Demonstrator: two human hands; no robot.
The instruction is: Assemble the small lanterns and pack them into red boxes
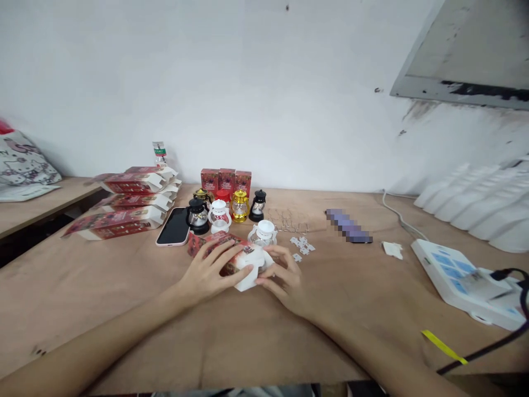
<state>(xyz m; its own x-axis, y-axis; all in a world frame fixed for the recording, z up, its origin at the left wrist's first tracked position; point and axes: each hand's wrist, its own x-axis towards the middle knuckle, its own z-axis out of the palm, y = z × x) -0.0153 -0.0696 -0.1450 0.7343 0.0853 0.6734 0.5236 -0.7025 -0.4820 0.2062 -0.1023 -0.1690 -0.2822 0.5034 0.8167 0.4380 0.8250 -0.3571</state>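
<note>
A red printed cardboard box (248, 258) lies on its side in front of me, its white open end to the right. My left hand (212, 270) lies over it, fingers across the top and thumb along the near side. At the open end, my right hand (287, 278) has bent fingers pressed on the white flaps. A whitish piece shows between those fingers; whether it is a flap or something inside the box I cannot tell. Just behind the box stands a white mini lantern (263, 232). Further back are another white lantern (219, 216), a black lantern (198, 216) and a gold lantern (240, 206).
Unfilled-looking red boxes (124, 218) are stacked left, beside a phone (172, 226). Small red boxes (226, 179) stand near the wall. Wire handles (287, 220) and white plastic pieces (303, 245) lie right of centre. A power strip (463, 281) with a black cable is far right.
</note>
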